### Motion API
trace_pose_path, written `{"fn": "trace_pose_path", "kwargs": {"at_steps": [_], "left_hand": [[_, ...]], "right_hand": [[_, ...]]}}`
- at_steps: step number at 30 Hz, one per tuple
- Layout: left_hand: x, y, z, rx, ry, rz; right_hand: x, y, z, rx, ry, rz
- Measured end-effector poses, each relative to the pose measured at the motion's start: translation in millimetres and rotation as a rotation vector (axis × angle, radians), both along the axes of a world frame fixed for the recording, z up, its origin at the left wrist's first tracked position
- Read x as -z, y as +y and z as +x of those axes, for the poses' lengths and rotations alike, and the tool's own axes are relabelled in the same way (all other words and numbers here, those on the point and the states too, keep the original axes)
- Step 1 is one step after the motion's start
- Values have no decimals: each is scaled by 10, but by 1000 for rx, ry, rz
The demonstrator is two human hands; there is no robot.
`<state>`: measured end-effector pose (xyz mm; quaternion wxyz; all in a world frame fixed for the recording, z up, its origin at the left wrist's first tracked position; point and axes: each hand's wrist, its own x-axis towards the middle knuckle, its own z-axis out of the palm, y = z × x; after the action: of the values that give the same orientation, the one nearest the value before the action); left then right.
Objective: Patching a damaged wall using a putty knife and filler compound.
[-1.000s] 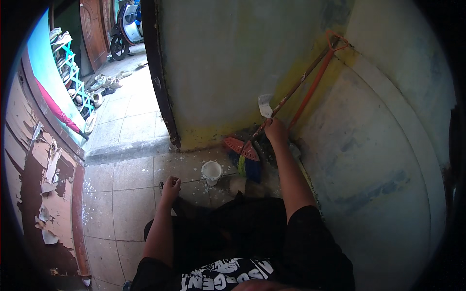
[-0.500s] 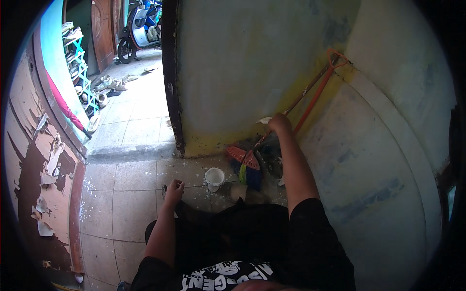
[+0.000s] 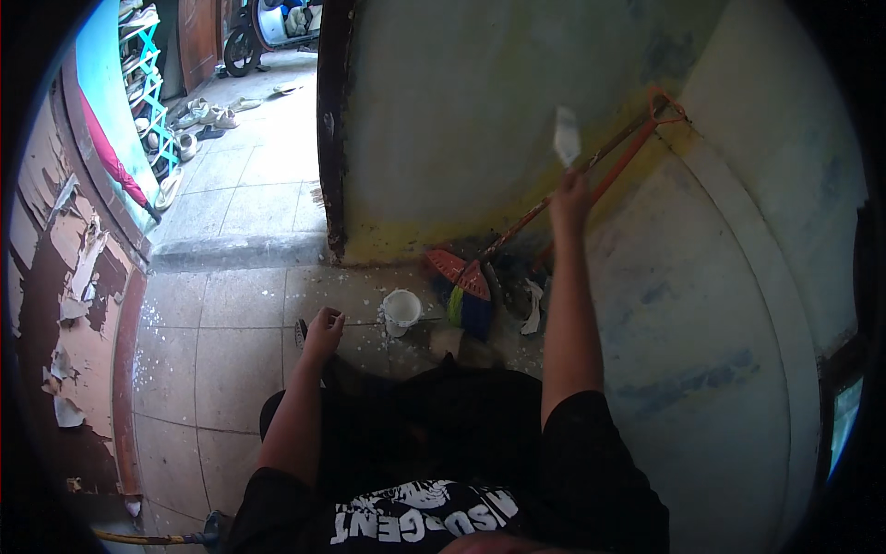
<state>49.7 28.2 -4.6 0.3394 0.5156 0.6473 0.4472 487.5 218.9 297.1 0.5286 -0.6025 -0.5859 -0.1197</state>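
My right hand (image 3: 570, 196) is raised before the corner wall, its fingers closed round the handle of a paintbrush (image 3: 567, 138). The brush's broad white head points upward, slightly blurred. Low on the left, my left hand (image 3: 323, 334) has its fingers curled in and shows nothing in them. Between my hands, nearer the left, a small white bucket (image 3: 401, 312) stands on the tiles, with white on its inside and rim. Behind my right hand, a broom (image 3: 472, 291) with an orange head and blue and green bristles leans into the corner.
A second orange pole (image 3: 620, 171) leans beside the broom. White drops spatter the tiled floor (image 3: 235, 305). At left stands a peeling door (image 3: 78, 305); beyond the raised doorstep (image 3: 240, 253) are a shoe rack (image 3: 155, 83), scattered shoes (image 3: 214, 114) and a motor scooter (image 3: 245, 46).
My right hand has moved up and slightly right, and the brush has swung from pointing left to pointing up. My left hand stays curled. The view has shifted somewhat.
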Motion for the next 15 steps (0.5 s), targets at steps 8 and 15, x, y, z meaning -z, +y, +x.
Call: {"fn": "trace_pose_path", "kwargs": {"at_steps": [8,15], "left_hand": [[197,61,-42,18,-3,-1],[47,-56,-129,-30,35,-36]], "right_hand": [[1399,114,-527,-49,24,-591],[896,63,-512,-165,-484,-1047]]}}
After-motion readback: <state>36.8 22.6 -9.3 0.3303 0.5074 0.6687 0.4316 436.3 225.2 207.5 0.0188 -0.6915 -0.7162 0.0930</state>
